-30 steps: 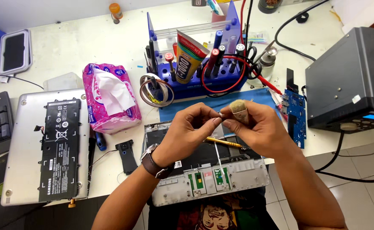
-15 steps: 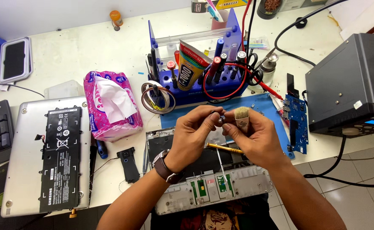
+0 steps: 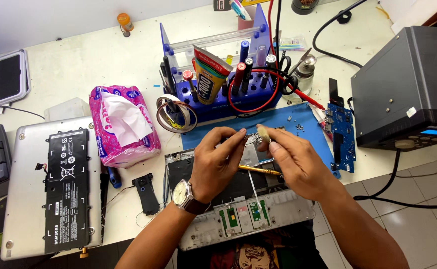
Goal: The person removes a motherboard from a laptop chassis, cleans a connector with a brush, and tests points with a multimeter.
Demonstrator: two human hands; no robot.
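My left hand, with a wristwatch on its wrist, is raised over an opened laptop chassis and pinches something too small to make out. Facing it, my right hand holds a small beige roll of tape between thumb and fingers. The fingertips of both hands nearly meet above the blue work mat. Under the hands a yellow-handled tool lies across the chassis.
A blue tool rack with a glue tube, pens and red wire stands behind the mat. A pink tissue pack, a laptop base with its black battery, a blue circuit board and a black box surround the work.
Both hands have stayed together over the chassis. The tape roll has turned in my right fingers and my left fingers have shifted slightly away from it.
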